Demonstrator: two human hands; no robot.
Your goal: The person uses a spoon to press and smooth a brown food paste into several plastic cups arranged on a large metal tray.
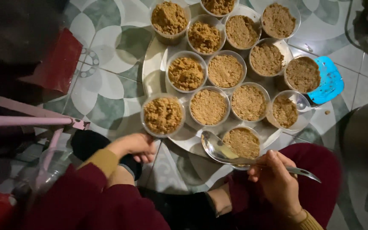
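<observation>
Right hand [273, 181] clamped on metal spoon [226, 152] over nearest crumb-filled cup [243, 142], left hand [135, 145] loosely curled, empty, beside round tray [154, 64] on tiled floor [107, 93]

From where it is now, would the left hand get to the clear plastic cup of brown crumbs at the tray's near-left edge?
Probably yes: the left hand rests just below that clear plastic cup, with nothing between them.

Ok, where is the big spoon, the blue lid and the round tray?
spoon [216, 147], head view, on its bowl
blue lid [329, 81], head view, on its flat top
tray [152, 64], head view, on its bare left rim
</observation>
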